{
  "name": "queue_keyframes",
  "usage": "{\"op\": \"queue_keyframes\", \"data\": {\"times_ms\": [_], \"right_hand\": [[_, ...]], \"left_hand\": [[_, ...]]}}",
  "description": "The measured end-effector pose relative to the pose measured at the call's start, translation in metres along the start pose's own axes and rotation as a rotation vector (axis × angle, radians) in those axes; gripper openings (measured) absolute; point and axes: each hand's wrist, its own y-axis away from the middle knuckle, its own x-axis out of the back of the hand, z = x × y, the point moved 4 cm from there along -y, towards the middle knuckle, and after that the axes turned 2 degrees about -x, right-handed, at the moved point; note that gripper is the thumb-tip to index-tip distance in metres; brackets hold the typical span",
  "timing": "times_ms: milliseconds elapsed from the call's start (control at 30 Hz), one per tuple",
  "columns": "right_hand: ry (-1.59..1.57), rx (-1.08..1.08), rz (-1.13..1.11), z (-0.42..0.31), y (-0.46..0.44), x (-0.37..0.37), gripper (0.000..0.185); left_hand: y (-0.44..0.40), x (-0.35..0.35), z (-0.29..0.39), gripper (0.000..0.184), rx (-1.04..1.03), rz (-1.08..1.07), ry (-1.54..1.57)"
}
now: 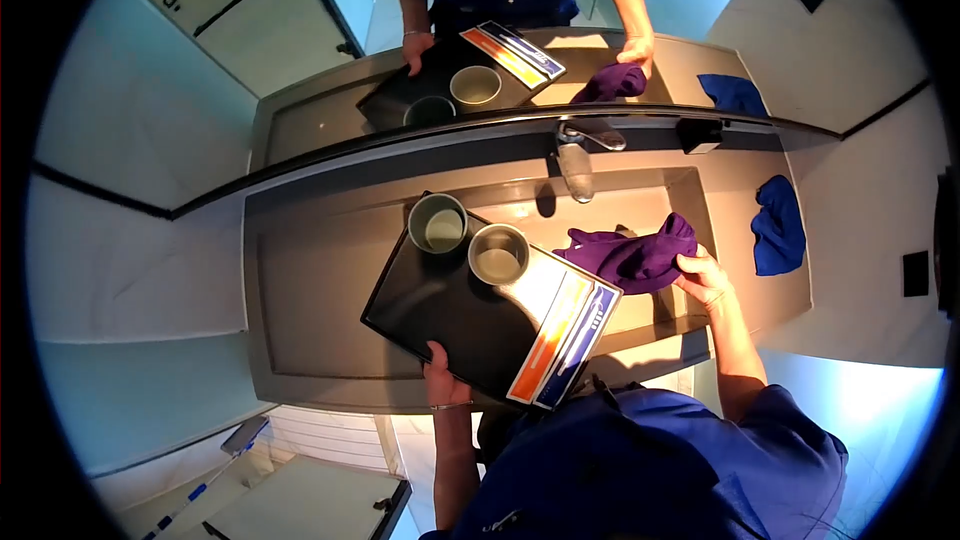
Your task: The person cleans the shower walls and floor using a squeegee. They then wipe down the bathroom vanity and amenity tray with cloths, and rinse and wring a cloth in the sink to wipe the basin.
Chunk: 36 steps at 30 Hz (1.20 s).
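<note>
My left hand (441, 380) grips the near left edge of a black tray (450, 300), thumb on top. The tray is held at an angle over the washbasin counter, with an orange, white and blue printed strip along its right side. Two grey cups stand at its far end: one cup (437, 224) at the corner, the other cup (499, 255) beside it to the right. My right hand (706, 278) is closed on a bunched purple cloth (640, 255), which hangs over the basin just right of the tray.
A faucet (575, 165) stands behind the basin (690, 200). On the counter's right end lies a blue cloth (778, 227), and a small black box (699, 135) sits at the back. The mirror (330, 155) along the rear reflects my body, the tray and the cloths.
</note>
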Motion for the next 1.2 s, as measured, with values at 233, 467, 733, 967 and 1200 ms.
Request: {"op": "queue_keyframes", "data": {"times_ms": [233,467,733,967,1200], "right_hand": [[0.054,0.048,0.017,-0.003,0.025,0.038,0.032],[0.107,0.104,0.105,-0.018,0.042,0.032,0.04],[0.141,0.081,-0.101,-0.03,0.005,-0.01,0.043],[0.301,0.009,-0.514,-0.053,-0.039,-0.059,0.044],[0.353,0.004,-0.843,-0.064,-0.092,-0.076,0.052]], "left_hand": [[0.003,-0.024,-0.03,0.051,0.046,-0.007,-0.09],[0.009,-0.032,-0.03,0.049,0.043,-0.049,-0.091],[0.03,-0.021,-0.021,0.05,-0.007,-0.043,0.027],[0.083,0.01,-0.048,0.051,-0.217,0.136,0.1],[0.172,0.053,-0.118,0.048,-0.507,0.275,0.226]]}}
